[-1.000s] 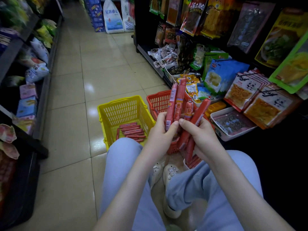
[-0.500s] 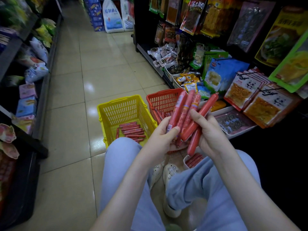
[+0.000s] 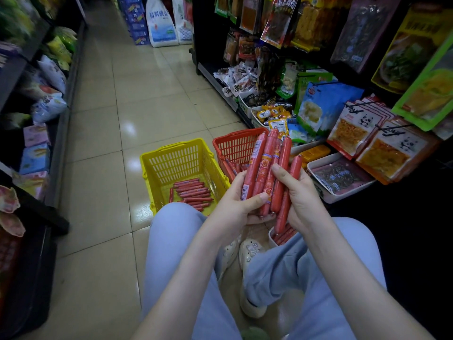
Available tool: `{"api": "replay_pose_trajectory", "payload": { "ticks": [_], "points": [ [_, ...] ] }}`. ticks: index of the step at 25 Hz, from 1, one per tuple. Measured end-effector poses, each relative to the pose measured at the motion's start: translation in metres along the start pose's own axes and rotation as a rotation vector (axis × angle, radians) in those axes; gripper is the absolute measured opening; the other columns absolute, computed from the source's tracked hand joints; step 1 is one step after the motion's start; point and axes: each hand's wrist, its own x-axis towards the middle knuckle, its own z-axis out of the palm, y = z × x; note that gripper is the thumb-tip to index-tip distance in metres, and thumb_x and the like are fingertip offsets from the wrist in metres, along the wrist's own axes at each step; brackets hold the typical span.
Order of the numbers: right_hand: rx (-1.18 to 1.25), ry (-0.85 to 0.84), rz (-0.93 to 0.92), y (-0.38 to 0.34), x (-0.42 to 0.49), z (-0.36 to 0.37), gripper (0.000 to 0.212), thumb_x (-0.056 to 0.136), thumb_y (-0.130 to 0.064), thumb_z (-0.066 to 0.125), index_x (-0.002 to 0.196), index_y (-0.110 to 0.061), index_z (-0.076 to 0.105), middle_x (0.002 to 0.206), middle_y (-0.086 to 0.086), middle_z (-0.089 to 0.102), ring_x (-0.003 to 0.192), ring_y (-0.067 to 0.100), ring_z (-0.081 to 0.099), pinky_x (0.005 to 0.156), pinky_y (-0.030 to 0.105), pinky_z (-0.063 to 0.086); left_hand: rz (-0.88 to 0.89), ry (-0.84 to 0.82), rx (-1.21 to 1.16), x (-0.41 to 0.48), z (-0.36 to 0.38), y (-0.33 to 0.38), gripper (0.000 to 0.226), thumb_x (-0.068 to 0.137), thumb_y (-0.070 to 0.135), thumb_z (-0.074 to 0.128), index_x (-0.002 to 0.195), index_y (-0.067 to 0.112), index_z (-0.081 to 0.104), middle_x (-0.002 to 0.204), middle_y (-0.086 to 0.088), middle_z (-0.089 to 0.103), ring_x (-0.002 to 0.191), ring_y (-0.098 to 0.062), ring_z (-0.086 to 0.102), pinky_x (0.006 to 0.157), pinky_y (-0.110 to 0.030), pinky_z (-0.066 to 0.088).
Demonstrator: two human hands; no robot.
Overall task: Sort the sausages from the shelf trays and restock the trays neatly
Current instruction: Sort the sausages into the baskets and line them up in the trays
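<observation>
Both hands hold one bundle of several red sausages (image 3: 268,168) upright above my knees. My left hand (image 3: 239,204) cups the bundle from below, thumb across its front. My right hand (image 3: 297,195) grips it from the right, fingers curled over the sausages. A yellow basket (image 3: 171,153) on the floor has several sausages (image 3: 193,192) lying in its bottom. A red basket (image 3: 235,143) beside it holds more sausages, mostly hidden by the bundle. A white tray (image 3: 272,235) with sausages shows under my right hand.
Shelves of snack packets (image 3: 348,123) rise on the right, with a white tray of dark packets (image 3: 340,177) at the bottom. Another shelf (image 3: 39,133) lines the left. The tiled aisle (image 3: 137,94) runs ahead to stacked bags (image 3: 160,23). My legs and shoes fill the foreground.
The loose sausages in my two hands have been brought together into one tighter, more upright bundle. My right hand has closed in against my left.
</observation>
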Motion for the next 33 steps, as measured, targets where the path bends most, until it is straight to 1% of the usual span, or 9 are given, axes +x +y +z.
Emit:
{"api": "replay_pose_trajectory", "payload": {
  "ticks": [3,7,11,16,20,23,26,31,33],
  "points": [
    [-0.035,-0.003,0.074,-0.004,0.005,-0.001,0.047,0.077,-0.01,0.065,0.121,0.0,0.056,0.108,0.024,0.066,0.091,0.034,0.069,0.077,0.046,0.058,-0.038,-0.043,0.029,0.009,-0.001,0.005,0.048,0.091,-0.001,0.056,0.131,0.024,0.047,0.116,-0.007,0.064,0.095,-0.023,0.066,0.076,-0.04,0.059],
    [-0.135,-0.007,0.076,-0.03,0.034,-0.01,0.016,0.083,0.002,0.06,0.098,-0.003,0.064,0.085,0.015,0.072,0.075,0.027,0.071,0.073,0.042,0.059,-0.087,-0.13,0.089,0.051,0.007,0.016,0.042,0.092,-0.002,0.055,0.125,0.024,0.05,0.111,-0.006,0.066,0.089,-0.019,0.068,0.073,-0.037,0.058],
    [-0.211,0.113,0.054,-0.053,0.08,-0.052,0.023,0.084,0.005,0.061,0.107,0.003,0.06,0.086,0.016,0.069,0.072,0.026,0.07,0.067,0.04,0.06,-0.144,-0.172,0.104,0.117,0.022,-0.002,0.036,0.093,0.0,0.054,0.125,0.017,0.051,0.105,-0.006,0.067,0.088,-0.019,0.068,0.076,-0.036,0.059],
    [-0.111,0.332,0.189,-0.017,0.125,-0.163,0.015,0.087,0.004,0.056,0.101,0.0,0.06,0.081,0.017,0.069,0.069,0.026,0.07,0.062,0.04,0.059,-0.359,-0.161,0.149,0.199,0.028,-0.093,0.028,0.093,-0.001,0.053,0.117,0.015,0.054,0.098,-0.007,0.062,0.08,-0.015,0.063,0.071,-0.029,0.059],
    [0.008,0.542,0.382,0.054,0.155,-0.27,0.019,0.092,0.001,0.052,0.11,-0.002,0.054,0.092,0.022,0.064,0.086,0.034,0.067,0.082,0.05,0.055,-0.575,-0.038,0.122,0.252,-0.006,-0.186,0.032,0.094,-0.007,0.047,0.121,0.01,0.052,0.099,-0.01,0.059,0.07,-0.013,0.063,0.065,-0.024,0.057],
    [-0.029,0.733,0.513,0.117,0.17,-0.335,0.014,0.091,0.003,0.051,0.084,-0.007,0.054,0.062,0.009,0.061,0.055,0.017,0.062,0.052,0.027,0.056,-0.661,0.089,0.167,0.276,-0.038,-0.241,0.028,0.094,-0.007,0.047,0.112,0.014,0.053,0.093,-0.009,0.057,0.065,-0.014,0.062,0.062,-0.023,0.056],
    [-0.153,0.844,0.649,0.182,0.173,-0.381,0.021,0.09,0.008,0.048,0.083,-0.012,0.052,0.058,0.009,0.056,0.042,0.015,0.056,0.041,0.024,0.047,-0.682,0.098,0.221,0.282,-0.056,-0.281,0.027,0.093,-0.008,0.048,0.106,0.014,0.056,0.09,-0.008,0.057,0.064,-0.009,0.06,0.063,-0.018,0.053],
    [-0.372,0.881,0.695,0.26,0.164,-0.42,0.042,0.08,0.002,0.063,0.119,-0.012,0.059,0.104,0.013,0.071,0.092,0.03,0.068,0.087,0.049,0.054,-0.74,-0.026,0.29,0.283,-0.069,-0.335,0.031,0.092,-0.009,0.05,0.118,0.009,0.054,0.093,-0.005,0.061,0.082,-0.015,0.058,0.074,-0.019,0.051],
    [-0.261,0.82,0.644,0.269,0.166,-0.42,0.043,0.082,0.004,0.063,0.122,-0.01,0.056,0.107,0.012,0.07,0.095,0.027,0.069,0.087,0.044,0.055,-0.762,-0.006,0.322,0.281,-0.071,-0.355,0.031,0.092,-0.007,0.051,0.12,0.006,0.055,0.09,-0.003,0.063,0.08,-0.014,0.06,0.078,-0.02,0.052]
  ]
}}
